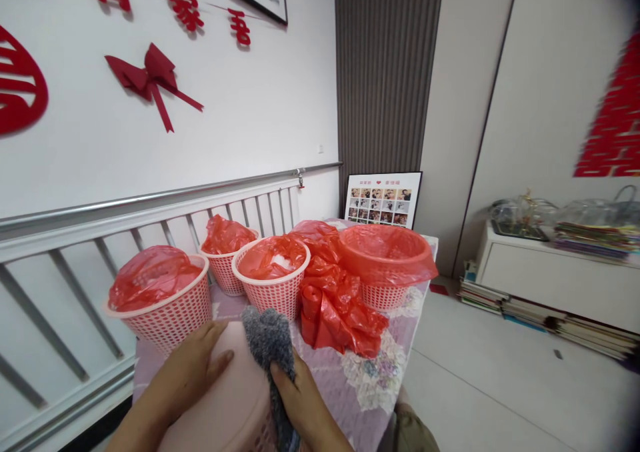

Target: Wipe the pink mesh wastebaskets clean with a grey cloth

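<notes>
Close in front of me a pale pink plastic wastebasket (230, 405) lies tilted, its smooth solid base facing up and its perforated wall showing at the lower right. My left hand (193, 369) grips the basket by its far left edge, fingers curled over it and thumb on the base. A fuzzy grey cloth (270, 339) is bunched in my right hand (306, 399), the thumb pressed on top. The cloth lies against the right side of the basket and hangs down along it.
Pink baskets lined with red plastic bags stand on the lace-covered table: one left (167, 312), one behind (227, 265), one middle (273, 279), one right (385, 265). A heap of red bags (340, 312) lies between. A radiator (150, 239) runs along the wall; a white cabinet (560, 272) stands right.
</notes>
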The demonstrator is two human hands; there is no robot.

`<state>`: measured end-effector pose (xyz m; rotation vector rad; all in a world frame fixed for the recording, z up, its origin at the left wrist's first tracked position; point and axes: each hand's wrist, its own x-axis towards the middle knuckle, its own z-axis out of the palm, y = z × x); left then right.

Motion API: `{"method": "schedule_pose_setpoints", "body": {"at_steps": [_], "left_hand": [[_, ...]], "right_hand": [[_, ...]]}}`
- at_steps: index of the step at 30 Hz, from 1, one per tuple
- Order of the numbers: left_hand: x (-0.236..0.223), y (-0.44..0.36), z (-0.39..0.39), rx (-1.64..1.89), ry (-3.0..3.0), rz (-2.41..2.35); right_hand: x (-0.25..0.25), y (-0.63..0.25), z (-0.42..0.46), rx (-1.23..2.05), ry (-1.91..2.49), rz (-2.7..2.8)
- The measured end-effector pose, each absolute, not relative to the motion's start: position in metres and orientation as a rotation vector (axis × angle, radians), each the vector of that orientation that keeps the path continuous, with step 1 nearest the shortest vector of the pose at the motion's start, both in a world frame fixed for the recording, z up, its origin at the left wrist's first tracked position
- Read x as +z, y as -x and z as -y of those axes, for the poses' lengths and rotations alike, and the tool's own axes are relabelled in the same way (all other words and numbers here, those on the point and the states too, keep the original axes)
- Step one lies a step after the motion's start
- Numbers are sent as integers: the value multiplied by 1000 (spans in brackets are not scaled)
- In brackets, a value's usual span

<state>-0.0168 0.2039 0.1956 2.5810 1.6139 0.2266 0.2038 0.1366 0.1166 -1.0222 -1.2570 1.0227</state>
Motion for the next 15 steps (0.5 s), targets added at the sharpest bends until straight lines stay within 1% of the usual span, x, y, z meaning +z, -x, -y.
{"method": "schedule_pose_setpoints", "body": {"at_steps": [3, 9, 15], "left_hand": [[193, 18, -206, 229, -2580, -1600], [194, 17, -204, 251, -2579, -1611], [194, 23, -207, 263, -2602, -1490]], "right_hand": [[92, -207, -152, 1074, 1100, 1231], [11, -224, -162, 1152, 1247, 1245], [-44, -220, -133, 997, 1511, 1101]]}}
